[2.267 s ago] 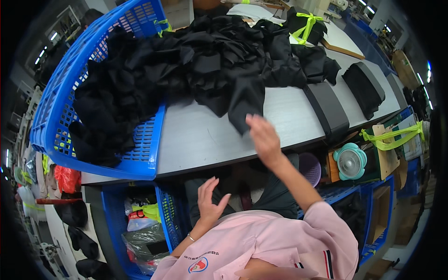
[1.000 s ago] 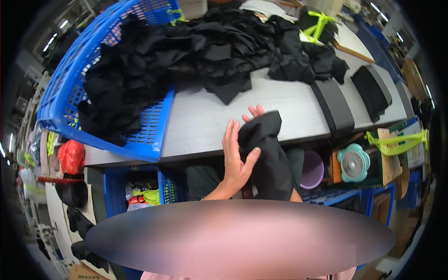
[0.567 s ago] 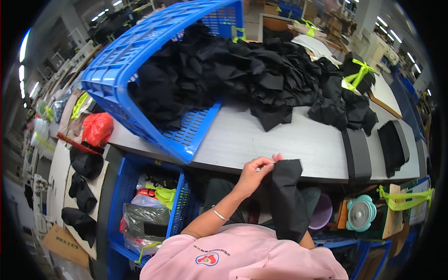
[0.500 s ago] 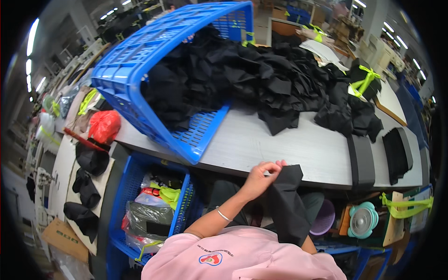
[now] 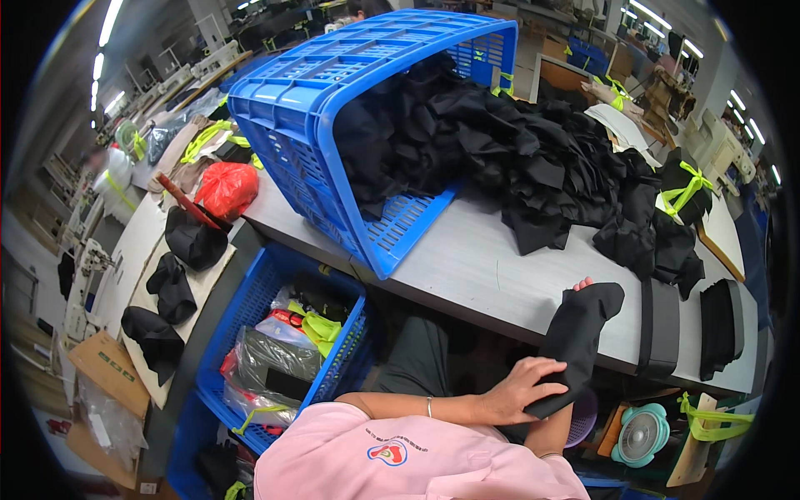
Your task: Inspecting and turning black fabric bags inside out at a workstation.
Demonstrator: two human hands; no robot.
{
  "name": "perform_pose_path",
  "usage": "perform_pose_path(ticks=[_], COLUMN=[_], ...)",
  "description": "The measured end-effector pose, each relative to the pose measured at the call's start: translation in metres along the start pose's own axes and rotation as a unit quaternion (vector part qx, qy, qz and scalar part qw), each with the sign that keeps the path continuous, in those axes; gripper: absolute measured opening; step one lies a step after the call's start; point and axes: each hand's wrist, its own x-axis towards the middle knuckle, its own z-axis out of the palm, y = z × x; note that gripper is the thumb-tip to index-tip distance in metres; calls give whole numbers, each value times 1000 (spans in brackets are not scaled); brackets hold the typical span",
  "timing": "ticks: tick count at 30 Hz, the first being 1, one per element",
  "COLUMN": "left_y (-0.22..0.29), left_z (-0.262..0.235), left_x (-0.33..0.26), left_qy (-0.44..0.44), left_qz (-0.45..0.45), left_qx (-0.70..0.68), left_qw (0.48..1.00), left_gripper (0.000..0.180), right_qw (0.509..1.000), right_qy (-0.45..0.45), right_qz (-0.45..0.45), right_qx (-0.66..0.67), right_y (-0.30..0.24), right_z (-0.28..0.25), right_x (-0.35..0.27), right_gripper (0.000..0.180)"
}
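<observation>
A long black cloth piece [image 5: 578, 343] lies along my right forearm and covers most of my right hand. Only the fingertips of my right hand [image 5: 583, 284] show, close together at the cloth's far edge; its palm and thumb are hidden. My left hand [image 5: 527, 385] grips the near end of the cloth, close to the right wrist, with fingers bent over it. Past my hands, a big heap of black cloth pieces [image 5: 533, 158] spills from a blue plastic basket [image 5: 292, 108] tipped on its side on the grey table [image 5: 467, 267].
Stacks of folded black pieces [image 5: 659, 329] stand at the table's right edge. A second blue basket [image 5: 250, 312] with bagged items is below left. A red plastic bag [image 5: 227, 191] and black pieces [image 5: 171, 287] lie on the left. Below right is a small turquoise fan [image 5: 642, 435].
My left hand has moved from the cloth's far end down to its near end. My right hand and the cloth have shifted right. The whole view has shifted too.
</observation>
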Motion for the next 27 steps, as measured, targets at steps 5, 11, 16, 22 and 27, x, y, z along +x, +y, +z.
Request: perform_pose_path(ticks=[5,11,16,22,27], left_y=[-23,-48,-109,-154,-161], left_z=[-12,-35,-58,-128,-141], left_x=[-1,40,72,91,76], left_qy=[-16,134,331,336,364], left_qz=[-51,-279,-231,-293,-302], left_qx=[-88,-254,-97,-41,-130], left_qw=[995,916,910,894,872], left_gripper=[24,21,29,25,22], right_qw=[999,963,952,864,895], right_qy=[-8,-200,-271,-377,-397], right_qz=[32,58,-43,-35,102], right_qx=[37,170,-136,-331,-177], right_y=[31,78,75,12,10], right_z=[-32,-18,33,29,-13], right_x=[35,5,-100,-169,-178], right_gripper=[36,33,35,43,29])
